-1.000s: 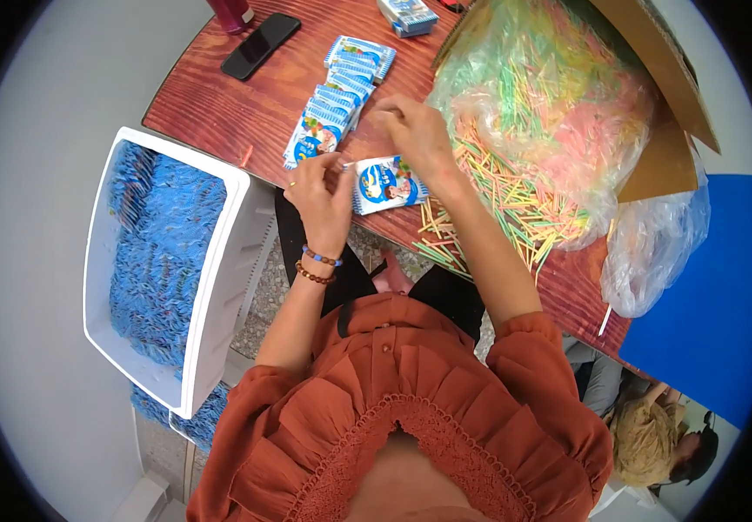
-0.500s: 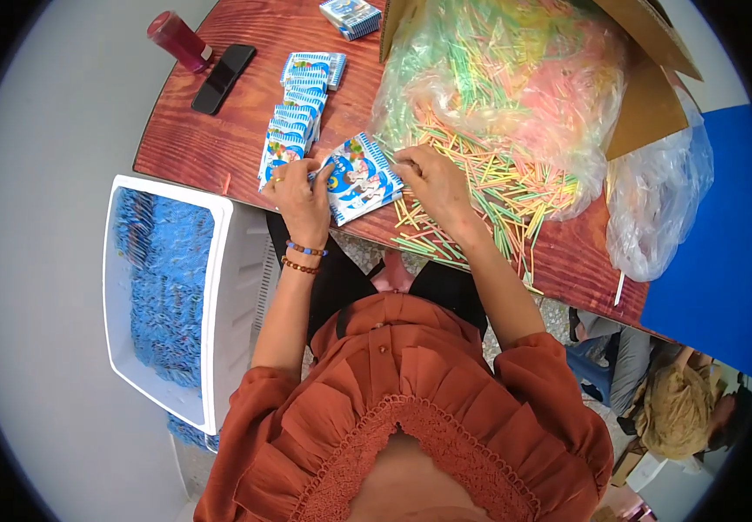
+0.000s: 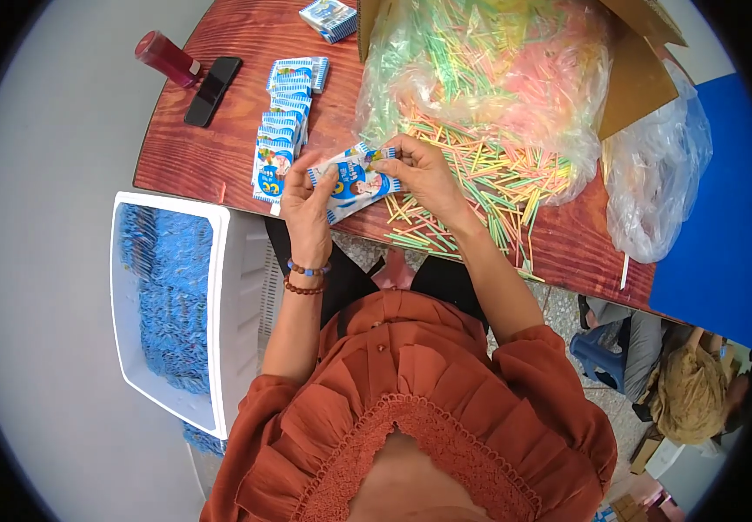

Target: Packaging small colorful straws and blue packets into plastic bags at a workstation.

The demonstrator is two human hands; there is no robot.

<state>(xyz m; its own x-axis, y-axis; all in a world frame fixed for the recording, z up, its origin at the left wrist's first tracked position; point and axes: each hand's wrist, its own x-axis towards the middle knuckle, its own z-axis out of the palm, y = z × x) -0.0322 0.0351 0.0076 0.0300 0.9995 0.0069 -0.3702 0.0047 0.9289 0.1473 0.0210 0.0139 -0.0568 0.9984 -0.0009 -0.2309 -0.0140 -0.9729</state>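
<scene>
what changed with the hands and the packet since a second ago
The right hand, clear of the packet a second ago, has come in and taken hold of its right end, thumb over the printed face. So both hands now hold it; the left hand stays at its left end. The row of packets, phone and bottle stayed put; only the view shifted.

Red bottle (image 3: 165,58) just beside black phone (image 3: 213,91), blue stool (image 3: 598,358) well apart
</scene>
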